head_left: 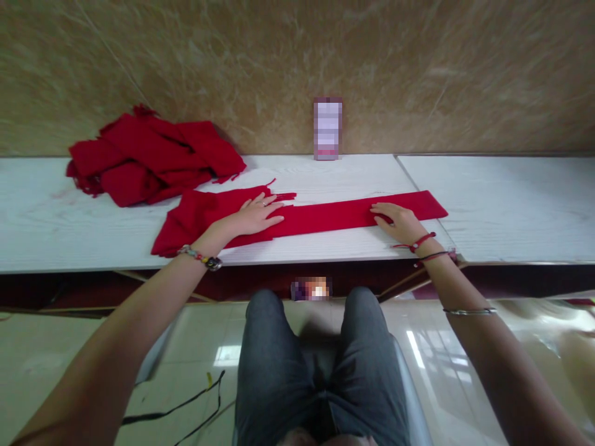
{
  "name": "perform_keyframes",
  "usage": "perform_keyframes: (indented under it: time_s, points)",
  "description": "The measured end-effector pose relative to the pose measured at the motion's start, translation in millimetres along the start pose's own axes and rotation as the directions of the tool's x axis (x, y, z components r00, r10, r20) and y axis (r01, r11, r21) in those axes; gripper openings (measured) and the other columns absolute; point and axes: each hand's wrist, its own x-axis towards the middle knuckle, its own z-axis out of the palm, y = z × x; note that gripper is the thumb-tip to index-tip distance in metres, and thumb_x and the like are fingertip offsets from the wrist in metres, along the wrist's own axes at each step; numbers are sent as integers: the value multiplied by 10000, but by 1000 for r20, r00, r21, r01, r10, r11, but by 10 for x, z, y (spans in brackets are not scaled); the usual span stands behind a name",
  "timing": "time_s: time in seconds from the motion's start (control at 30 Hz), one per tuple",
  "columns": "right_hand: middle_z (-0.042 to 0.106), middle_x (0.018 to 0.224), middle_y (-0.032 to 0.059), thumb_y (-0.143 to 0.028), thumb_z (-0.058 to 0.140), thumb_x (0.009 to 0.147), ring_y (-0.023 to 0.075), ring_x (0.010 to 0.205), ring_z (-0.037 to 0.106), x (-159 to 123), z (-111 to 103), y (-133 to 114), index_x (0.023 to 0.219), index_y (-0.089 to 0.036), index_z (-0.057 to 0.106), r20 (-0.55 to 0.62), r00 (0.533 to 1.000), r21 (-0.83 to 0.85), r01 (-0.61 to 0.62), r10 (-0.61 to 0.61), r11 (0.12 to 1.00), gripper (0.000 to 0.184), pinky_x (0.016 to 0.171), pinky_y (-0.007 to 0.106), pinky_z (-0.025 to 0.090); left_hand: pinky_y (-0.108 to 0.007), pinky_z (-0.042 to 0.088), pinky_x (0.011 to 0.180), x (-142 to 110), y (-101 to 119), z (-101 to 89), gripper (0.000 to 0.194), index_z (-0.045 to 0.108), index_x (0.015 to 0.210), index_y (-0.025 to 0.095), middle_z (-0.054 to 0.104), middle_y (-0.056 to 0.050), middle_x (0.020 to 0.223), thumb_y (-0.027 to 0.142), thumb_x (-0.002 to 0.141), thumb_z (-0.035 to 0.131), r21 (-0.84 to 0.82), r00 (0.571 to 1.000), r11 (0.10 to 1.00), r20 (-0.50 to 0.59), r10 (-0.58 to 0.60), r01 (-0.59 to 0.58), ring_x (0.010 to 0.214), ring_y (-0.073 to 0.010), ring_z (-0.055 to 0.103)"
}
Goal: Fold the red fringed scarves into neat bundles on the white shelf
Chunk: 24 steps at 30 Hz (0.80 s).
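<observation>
A red fringed scarf lies stretched sideways on the white table, its right part a narrow flat strip and its left part wider and loosely bunched. My left hand rests on it with fingers spread, near some fringe. Toward the strip's right end, my right hand lies on the cloth, its fingers slightly bent and pointing left, pressing from above rather than wrapped round it. Behind and left of my left hand sits a crumpled heap of red scarves with fringes showing.
A blurred-out phone-like object leans upright against the brown marbled wall. The white wood-grain table has a seam right of centre. Under its front edge is a dark red shelf holding a blurred item. A black strap lies on the floor.
</observation>
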Motion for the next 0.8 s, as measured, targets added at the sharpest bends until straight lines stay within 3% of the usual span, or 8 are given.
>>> perform_keyframes:
  time_s: [0.1, 0.2, 0.3, 0.43, 0.6, 0.8]
  points:
    - [667, 1122, 130, -243, 487, 833, 253, 1077, 602, 12, -10, -48, 1040, -140, 681, 20, 998, -55, 54, -53, 997, 302, 952, 457, 475, -457, 136, 1109, 49, 66, -127, 609, 301, 1438, 245, 190, -64, 1535, 527, 898, 301, -5, 997, 998, 42, 70, -69, 1409, -286, 111]
    - [639, 1175, 140, -254, 521, 826, 273, 1155, 547, 20, -33, -145, 1071, -138, 669, 43, 990, -103, 135, -131, 985, 309, 992, 501, 419, -342, 172, 1110, 160, 221, -285, 634, 307, 1432, 169, 259, -91, 1510, 485, 883, 327, -39, 985, 985, 50, 167, -166, 1388, -217, 207]
    - [646, 1169, 121, -259, 534, 831, 267, 1163, 540, 19, -51, -236, 1073, -164, 669, 53, 982, -119, 186, -181, 975, 293, 1005, 514, 390, -246, 228, 1077, 350, 477, -409, 629, 325, 1414, 127, 346, -90, 1470, 446, 872, 338, -68, 968, 968, 49, 244, -241, 1327, -154, 330]
    - [671, 1120, 112, -249, 518, 850, 253, 1130, 562, 21, -51, -287, 1048, -166, 679, 72, 977, -126, 209, -201, 970, 268, 989, 488, 401, -204, 269, 1039, 675, 845, -495, 636, 354, 1398, 118, 383, -89, 1449, 427, 845, 402, -90, 948, 945, 22, 317, -314, 1278, -147, 399]
    - [682, 1082, 122, -250, 497, 869, 241, 1051, 600, 37, -42, -294, 1034, -141, 682, 111, 978, -149, 193, -178, 970, 270, 964, 451, 421, -184, 373, 919, 996, 1111, -504, 578, 480, 1318, 136, 538, -72, 1321, 394, 801, 489, -145, 937, 927, -6, 349, -346, 1126, -158, 532]
    - [677, 1092, 115, -271, 473, 888, 235, 1051, 593, 42, -64, -313, 1056, -153, 672, 141, 977, -134, 177, -158, 975, 286, 943, 428, 437, -181, 413, 740, 1085, 1128, -475, 441, 637, 1133, 169, 671, -35, 1083, 399, 779, 509, -231, 955, 929, -3, 296, -289, 916, -153, 598]
